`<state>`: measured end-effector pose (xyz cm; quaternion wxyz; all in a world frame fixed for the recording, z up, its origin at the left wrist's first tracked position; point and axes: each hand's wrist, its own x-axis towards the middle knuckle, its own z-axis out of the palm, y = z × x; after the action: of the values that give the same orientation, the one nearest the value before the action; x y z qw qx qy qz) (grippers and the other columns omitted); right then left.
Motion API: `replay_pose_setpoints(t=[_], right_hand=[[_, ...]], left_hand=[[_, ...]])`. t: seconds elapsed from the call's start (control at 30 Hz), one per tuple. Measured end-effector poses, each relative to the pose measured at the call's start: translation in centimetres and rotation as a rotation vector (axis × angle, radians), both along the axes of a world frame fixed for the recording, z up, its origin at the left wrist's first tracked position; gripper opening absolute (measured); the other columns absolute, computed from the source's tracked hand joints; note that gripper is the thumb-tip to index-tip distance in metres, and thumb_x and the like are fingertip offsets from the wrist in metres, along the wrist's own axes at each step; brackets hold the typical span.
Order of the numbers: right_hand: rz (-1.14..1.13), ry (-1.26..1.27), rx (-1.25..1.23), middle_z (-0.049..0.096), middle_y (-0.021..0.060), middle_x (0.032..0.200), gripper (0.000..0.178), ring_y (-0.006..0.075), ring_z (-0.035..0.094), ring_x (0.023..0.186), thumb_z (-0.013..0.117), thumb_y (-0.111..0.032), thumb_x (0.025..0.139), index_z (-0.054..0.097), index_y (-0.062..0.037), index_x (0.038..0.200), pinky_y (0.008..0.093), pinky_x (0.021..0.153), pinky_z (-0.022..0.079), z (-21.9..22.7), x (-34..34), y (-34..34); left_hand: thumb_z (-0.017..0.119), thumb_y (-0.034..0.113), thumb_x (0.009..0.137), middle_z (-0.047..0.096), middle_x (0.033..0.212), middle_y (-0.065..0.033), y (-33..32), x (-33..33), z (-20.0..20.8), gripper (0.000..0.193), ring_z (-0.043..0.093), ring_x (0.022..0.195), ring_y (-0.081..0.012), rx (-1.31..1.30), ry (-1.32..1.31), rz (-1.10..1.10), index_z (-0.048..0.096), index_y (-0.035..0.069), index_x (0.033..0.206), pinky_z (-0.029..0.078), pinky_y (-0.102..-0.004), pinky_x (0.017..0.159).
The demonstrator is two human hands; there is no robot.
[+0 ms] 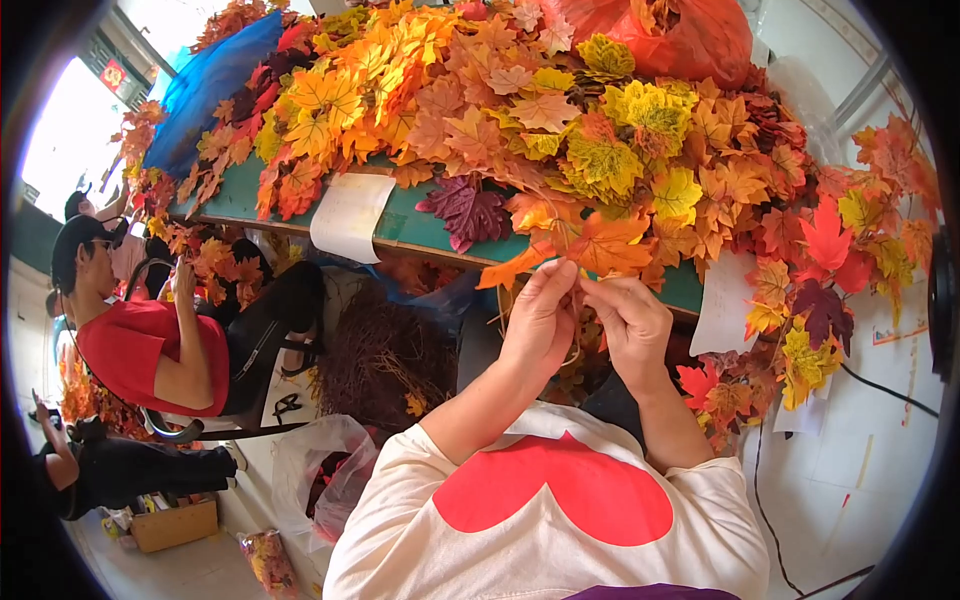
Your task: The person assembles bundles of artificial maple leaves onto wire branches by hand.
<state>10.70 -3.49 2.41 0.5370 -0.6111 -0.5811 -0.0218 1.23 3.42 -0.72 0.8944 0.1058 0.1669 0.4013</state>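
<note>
Just in front of the table's near edge, my left hand (540,315) and my right hand (636,325) meet with fingertips pinched together. Between them is the stem of an orange artificial maple leaf spray (608,244), whose leaves spread out just beyond my fingers. The exact spot where the fingertips grip is partly hidden by my thumbs. A thin, pale stem hangs below my hands. A purple artificial leaf (468,212) lies on the green tabletop (408,222) to the left of the spray.
Heaps of yellow and orange artificial leaves (340,98) cover the table, with a red plastic bag (690,45) and a blue bag (215,95) behind. Leaf garlands (815,320) hang at right. Brown stems (385,350) are piled below. A person in a red shirt (150,350) sits at left.
</note>
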Motion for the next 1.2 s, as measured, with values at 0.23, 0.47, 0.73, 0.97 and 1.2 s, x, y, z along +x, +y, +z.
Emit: replay_pose_setpoints(t=[0.23, 0.47, 0.73, 0.97, 1.2], right_hand=[[0.006, 0.356, -0.055, 0.065, 0.0088, 0.082, 0.018, 0.0104, 0.061, 0.071, 0.067, 0.002, 0.075, 0.063, 0.0015, 0.092, 0.0215, 0.063, 0.049, 0.2, -0.6, 0.0], [0.031, 0.368, -0.062, 0.065, 0.0092, 0.083, 0.019, 0.0109, 0.062, 0.073, 0.068, 0.002, 0.074, 0.063, 0.0016, 0.092, 0.0217, 0.064, 0.049, 0.1, -0.7, -0.1], [0.014, 0.359, -0.084, 0.065, 0.0082, 0.081, 0.016, 0.01, 0.061, 0.07, 0.068, 0.002, 0.073, 0.064, 0.0004, 0.089, 0.0207, 0.062, 0.048, 0.4, -0.7, -0.1], [0.048, 0.404, -0.105, 0.066, 0.0065, 0.08, 0.014, 0.0078, 0.061, 0.07, 0.067, 0.002, 0.075, 0.063, 0.0018, 0.089, 0.0192, 0.063, 0.048, 1.2, -0.4, -0.4], [0.117, 0.562, -0.161, 0.066, 0.0056, 0.08, 0.015, 0.0071, 0.061, 0.072, 0.065, 0.003, 0.075, 0.062, 0.0019, 0.09, 0.0193, 0.064, 0.048, 1.2, 0.0, -0.3]], left_hand=[[0.059, 0.008, 0.085, 0.061, 0.086, 0.0021, -1.2, -0.3, 0.6, 0.005, 0.056, 0.082, -0.0094, 0.063, 0.003, 0.026, 0.06, 0.012, 0.087, 0.043, -0.0247, 0.075], [0.059, 0.006, 0.085, 0.06, 0.087, 0.0048, -1.7, -0.4, 1.8, 0.008, 0.055, 0.084, -0.0079, 0.088, 0.022, 0.053, 0.059, 0.014, 0.086, 0.042, -0.0254, 0.08], [0.059, 0.007, 0.085, 0.058, 0.093, 0.0016, -1.7, -0.3, 0.6, 0.011, 0.054, 0.089, -0.0103, 0.14, 0.05, 0.065, 0.057, 0.011, 0.094, 0.041, -0.0262, 0.085], [0.06, 0.011, 0.085, 0.057, 0.09, 0.0017, -1.3, -1.0, 0.4, 0.013, 0.052, 0.081, -0.0054, 0.481, 0.245, 0.124, 0.055, 0.004, 0.094, 0.042, -0.0192, 0.071], [0.055, 0.0, 0.084, 0.059, 0.09, 0.0002, -0.1, -1.5, 1.2, 0.011, 0.054, 0.082, -0.0052, 0.643, 0.23, 0.146, 0.056, 0.002, 0.096, 0.044, -0.0194, 0.076]])
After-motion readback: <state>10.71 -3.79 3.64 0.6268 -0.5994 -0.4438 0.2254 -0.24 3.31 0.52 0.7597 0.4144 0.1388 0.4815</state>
